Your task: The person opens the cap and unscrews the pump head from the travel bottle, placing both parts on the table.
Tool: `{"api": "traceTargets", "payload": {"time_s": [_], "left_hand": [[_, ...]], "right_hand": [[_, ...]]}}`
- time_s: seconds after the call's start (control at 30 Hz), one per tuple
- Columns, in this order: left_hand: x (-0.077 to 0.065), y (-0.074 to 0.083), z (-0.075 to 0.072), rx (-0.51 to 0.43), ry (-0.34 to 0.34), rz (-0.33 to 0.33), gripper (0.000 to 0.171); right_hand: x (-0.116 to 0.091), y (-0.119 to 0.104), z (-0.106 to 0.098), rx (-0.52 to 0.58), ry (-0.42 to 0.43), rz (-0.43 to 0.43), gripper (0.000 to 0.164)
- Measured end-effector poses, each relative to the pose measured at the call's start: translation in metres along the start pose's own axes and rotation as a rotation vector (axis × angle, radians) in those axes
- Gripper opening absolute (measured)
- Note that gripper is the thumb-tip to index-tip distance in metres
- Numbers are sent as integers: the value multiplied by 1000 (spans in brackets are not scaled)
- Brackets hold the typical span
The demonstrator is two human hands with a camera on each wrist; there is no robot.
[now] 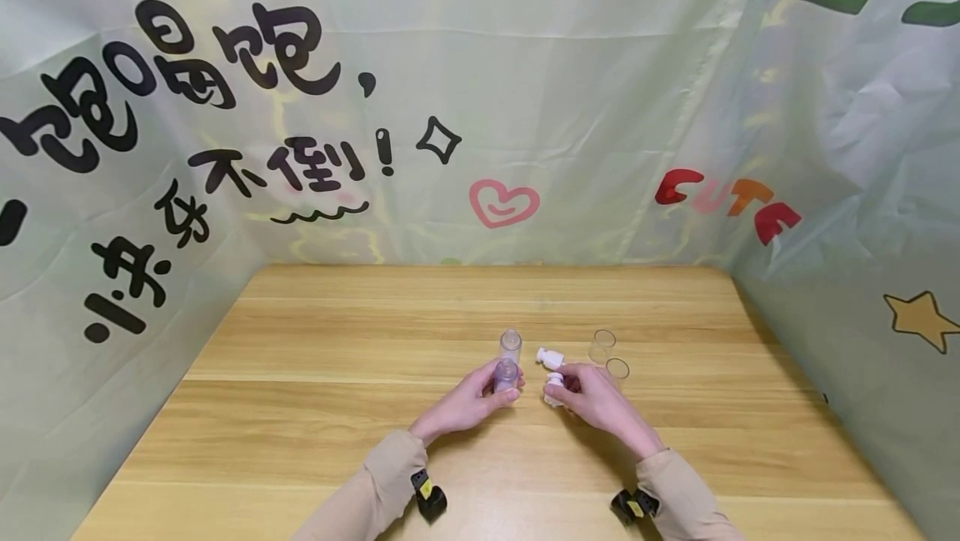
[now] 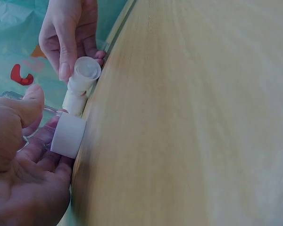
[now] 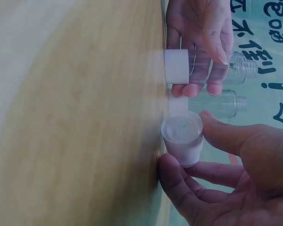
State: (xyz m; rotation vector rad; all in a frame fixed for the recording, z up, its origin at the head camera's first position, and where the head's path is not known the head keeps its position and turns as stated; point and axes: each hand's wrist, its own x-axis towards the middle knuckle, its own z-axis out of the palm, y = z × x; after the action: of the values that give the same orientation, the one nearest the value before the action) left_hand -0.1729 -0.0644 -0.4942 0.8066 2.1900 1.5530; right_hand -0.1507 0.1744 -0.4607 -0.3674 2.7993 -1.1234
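In the head view, my left hand [image 1: 468, 399] grips a clear bottle [image 1: 506, 373] with an open threaded neck. The bottle's white base [image 2: 68, 135] shows in the left wrist view, low by the tabletop. Just behind it a second clear bottle [image 1: 511, 343] stands upright. Between thumb and fingers, my right hand [image 1: 596, 399] pinches a white pump head [image 3: 181, 136], its round end facing the right wrist camera. Another white pump head [image 1: 551, 358] lies on its side beyond the right fingertips. A small gap separates the two hands.
Two clear caps [image 1: 618, 368] with dark-looking rims stand on the wooden table [image 1: 337, 341], behind and right of the right hand. A printed cloth [image 1: 585, 107] with letters and drawings hangs around the table's back and sides.
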Motion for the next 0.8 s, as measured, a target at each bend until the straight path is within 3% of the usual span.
{"api": "traceTargets", "payload": {"time_s": [0.23,0.8], "left_hand": [[0,0,0,-2,-2,0,37],[0,0,0,-19,0,-11,40]], "right_hand": [[1,1,0,-35,9,-11,19],[-4,0,-8,8,-44,-52,16]]}}
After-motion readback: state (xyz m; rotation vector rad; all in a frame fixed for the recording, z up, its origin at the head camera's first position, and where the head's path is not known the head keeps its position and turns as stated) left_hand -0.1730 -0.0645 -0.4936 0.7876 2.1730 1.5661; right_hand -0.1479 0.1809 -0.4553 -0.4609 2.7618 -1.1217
